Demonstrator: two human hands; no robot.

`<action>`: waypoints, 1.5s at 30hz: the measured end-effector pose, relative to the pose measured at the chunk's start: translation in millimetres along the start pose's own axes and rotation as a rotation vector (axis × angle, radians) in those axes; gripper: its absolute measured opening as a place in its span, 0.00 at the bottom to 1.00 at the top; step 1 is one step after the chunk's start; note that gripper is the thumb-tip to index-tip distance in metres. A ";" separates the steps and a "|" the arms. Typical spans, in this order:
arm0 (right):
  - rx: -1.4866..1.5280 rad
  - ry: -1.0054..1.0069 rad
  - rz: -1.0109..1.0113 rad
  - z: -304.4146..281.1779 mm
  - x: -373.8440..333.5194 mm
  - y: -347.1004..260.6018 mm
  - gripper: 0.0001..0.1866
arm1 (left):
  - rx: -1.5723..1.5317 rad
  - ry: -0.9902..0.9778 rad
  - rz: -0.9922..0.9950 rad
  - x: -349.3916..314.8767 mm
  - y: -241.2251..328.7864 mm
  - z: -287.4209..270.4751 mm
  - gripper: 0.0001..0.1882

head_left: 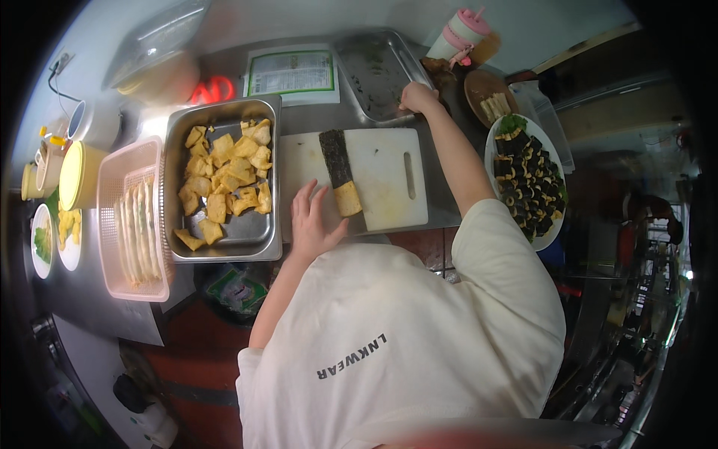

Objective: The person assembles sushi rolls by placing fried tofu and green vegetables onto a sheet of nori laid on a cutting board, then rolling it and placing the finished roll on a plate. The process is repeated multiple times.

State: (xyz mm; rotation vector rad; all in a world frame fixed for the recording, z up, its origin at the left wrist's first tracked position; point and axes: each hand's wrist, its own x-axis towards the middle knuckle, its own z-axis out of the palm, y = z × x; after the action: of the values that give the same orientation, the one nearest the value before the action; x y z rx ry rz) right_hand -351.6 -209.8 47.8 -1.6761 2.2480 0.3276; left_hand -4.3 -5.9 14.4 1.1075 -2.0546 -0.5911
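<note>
My left hand (313,224) rests at the near left of the white cutting board (385,161), fingers spread and holding nothing. Just right of its thumb lies a golden fried tofu piece (347,200), on the near end of a dark seaweed strip (336,156). Reaching far right, my right hand (417,99) is closed at the near right corner of a shallow metal tray (374,108) holding dark scraps. Its fingertips are hidden, so whatever it pinches cannot be made out. Left of the board, a deep steel pan (258,224) contains several fried tofu pieces (224,161).
An oval plate (496,168) of seaweed-wrapped rolls stands at the right, below a brown dish (479,82) with pale sticks. A pink basket (112,258) of long pale rolls adjoins the pan. Behind are a printed sheet (292,75) and a pink-lidded tumbler (458,36).
</note>
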 end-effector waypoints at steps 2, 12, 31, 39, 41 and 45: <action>0.128 0.026 -0.068 0.9 0.6 5.8 0.12 | -0.008 0.027 -0.008 -0.7 -0.5 1.5 0.38; 0.735 0.079 -0.526 -3.8 -89.4 -30.6 0.11 | -0.059 0.127 -0.053 -0.7 -0.5 -1.2 0.28; 0.802 -0.021 -0.776 82.6 -185.0 -48.3 0.17 | -0.189 0.010 0.064 11.7 -0.2 11.9 0.07; 0.575 0.029 -0.802 89.7 -185.9 -31.1 0.07 | -0.134 -0.049 0.098 17.8 -0.7 10.2 0.06; 0.585 0.030 -0.794 89.8 -185.1 -31.7 0.06 | -0.140 -0.046 0.097 17.8 -1.7 10.2 0.06; 0.890 -0.004 -0.686 85.9 -189.4 -45.1 0.05 | -0.168 -0.042 0.073 18.6 -3.1 9.4 0.06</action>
State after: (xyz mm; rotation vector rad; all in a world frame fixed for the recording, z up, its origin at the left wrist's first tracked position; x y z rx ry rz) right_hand -248.8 -23.6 41.3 -1.7160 1.3101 -0.7154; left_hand -16.9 -22.8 13.3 0.9257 -2.0303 -0.7415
